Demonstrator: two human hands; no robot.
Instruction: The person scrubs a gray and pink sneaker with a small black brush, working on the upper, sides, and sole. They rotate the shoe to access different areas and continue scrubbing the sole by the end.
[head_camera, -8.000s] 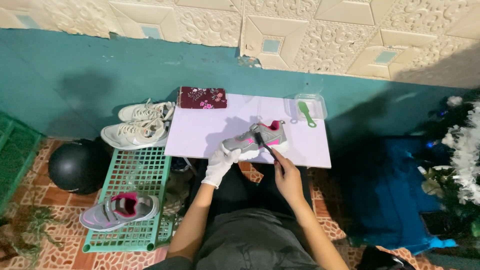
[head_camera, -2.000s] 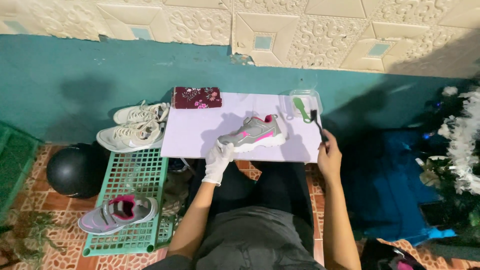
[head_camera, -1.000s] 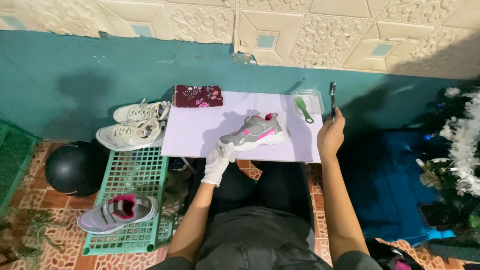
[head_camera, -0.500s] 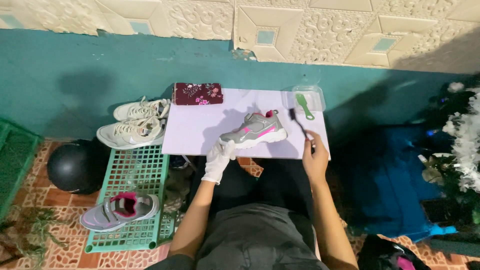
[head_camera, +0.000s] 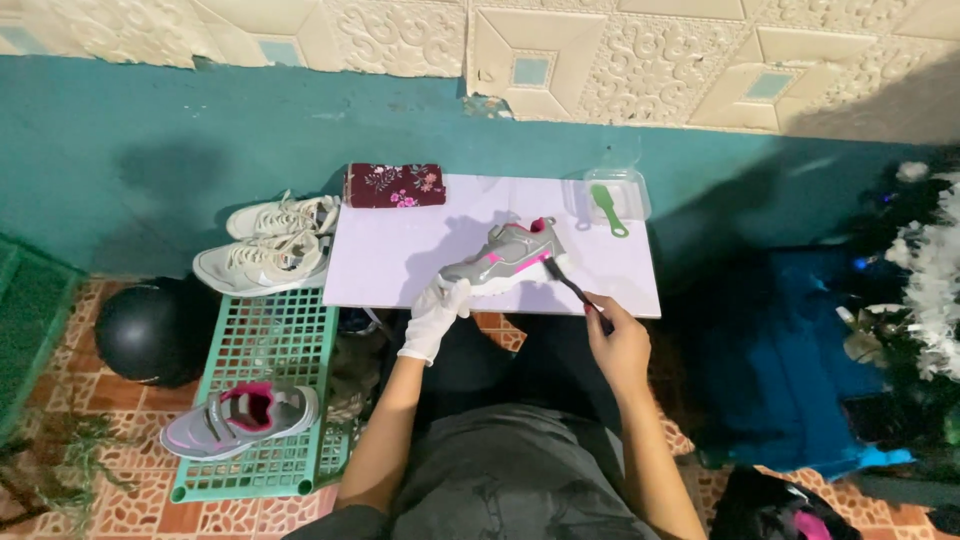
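A person brushes a grey and pink shoe on a white board.

Head view: in the middle of the frame, the grey and pink shoe (head_camera: 505, 260) sits on the white board (head_camera: 400, 260). The left hand (head_camera: 436, 318), in a white glove, has its fingers closed on the heel end of the shoe. The right hand (head_camera: 620, 345) has its fingers wrapped tight around a thin dark brush (head_camera: 568, 282), and the brush tip touches the side of the shoe. Half a second ago the brush was up near the clear tub (head_camera: 615, 195) with the green brush (head_camera: 607, 208); now it is down at the shoe. The shoe stays in the same spot. At lower left, another grey and pink shoe (head_camera: 240, 418) lies on a green rack (head_camera: 265, 350). Two white shoes (head_camera: 270, 245) sit at the left, near a black helmet (head_camera: 145, 330).
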